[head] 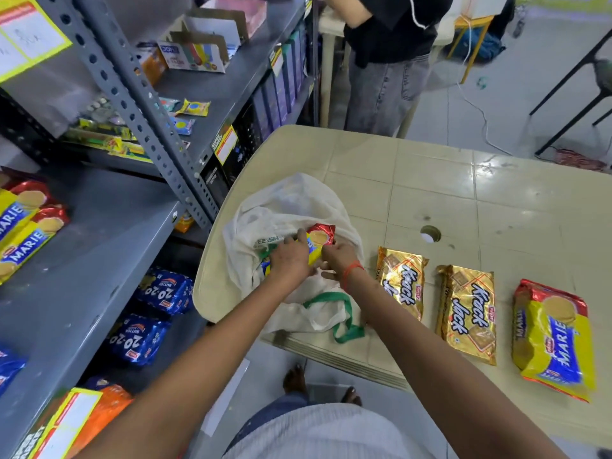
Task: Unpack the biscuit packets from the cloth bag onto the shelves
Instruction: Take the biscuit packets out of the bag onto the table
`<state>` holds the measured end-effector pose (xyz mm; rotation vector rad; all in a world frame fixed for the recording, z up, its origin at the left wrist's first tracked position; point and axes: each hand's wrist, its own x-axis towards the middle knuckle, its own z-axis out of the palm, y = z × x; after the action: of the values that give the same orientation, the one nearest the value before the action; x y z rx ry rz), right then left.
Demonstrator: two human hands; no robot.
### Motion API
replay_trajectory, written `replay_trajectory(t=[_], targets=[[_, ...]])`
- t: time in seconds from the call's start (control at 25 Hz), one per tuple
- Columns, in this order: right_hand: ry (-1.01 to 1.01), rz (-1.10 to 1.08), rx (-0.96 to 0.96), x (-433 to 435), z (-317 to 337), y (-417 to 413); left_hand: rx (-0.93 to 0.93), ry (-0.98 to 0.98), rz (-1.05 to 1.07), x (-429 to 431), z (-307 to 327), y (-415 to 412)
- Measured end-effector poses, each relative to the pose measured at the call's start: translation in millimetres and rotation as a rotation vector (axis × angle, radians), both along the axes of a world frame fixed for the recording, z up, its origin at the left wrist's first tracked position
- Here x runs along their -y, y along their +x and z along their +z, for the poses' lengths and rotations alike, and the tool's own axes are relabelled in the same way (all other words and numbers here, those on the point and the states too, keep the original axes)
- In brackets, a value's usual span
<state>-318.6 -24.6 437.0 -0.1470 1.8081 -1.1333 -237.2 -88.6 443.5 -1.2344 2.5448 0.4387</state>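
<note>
A white cloth bag (284, 207) with green handles lies on the beige table (430, 193). My left hand (289, 260) grips a yellow and red Marie biscuit packet (319, 241) at the bag's mouth. My right hand (337, 258) touches the same packet from the right, with its fingers on the bag's edge. To the right on the table lie two gold Krack Jack packets (402, 283) (468, 313) and another Marie packet (551, 339). Two Marie packets (23, 230) lie on the grey shelf (99, 233) at the left.
Blue 20-20 packets (155, 313) lie on the lower shelf. Upper shelves hold small boxes and sachets (195, 58). A person in dark clothes (387, 61) stands beyond the table. The table has a round hole (430, 234). A slotted grey upright (142, 107) stands between shelf and table.
</note>
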Motion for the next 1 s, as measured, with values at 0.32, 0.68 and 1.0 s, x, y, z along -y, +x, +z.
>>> replay_trajectory(t=[0.32,0.68,1.0], targets=[[-0.144,-0.291,-0.035,-27,-11,-12,-0.174,0.060,-0.012,45,52,-2],[-0.151,-0.025,0.449,-36,28,-39,0.120,0.237,-0.086,38,125,-67],[-0.035,-0.176,0.214,-92,21,-141,-0.016,0.376,-0.096,-19,106,-162]])
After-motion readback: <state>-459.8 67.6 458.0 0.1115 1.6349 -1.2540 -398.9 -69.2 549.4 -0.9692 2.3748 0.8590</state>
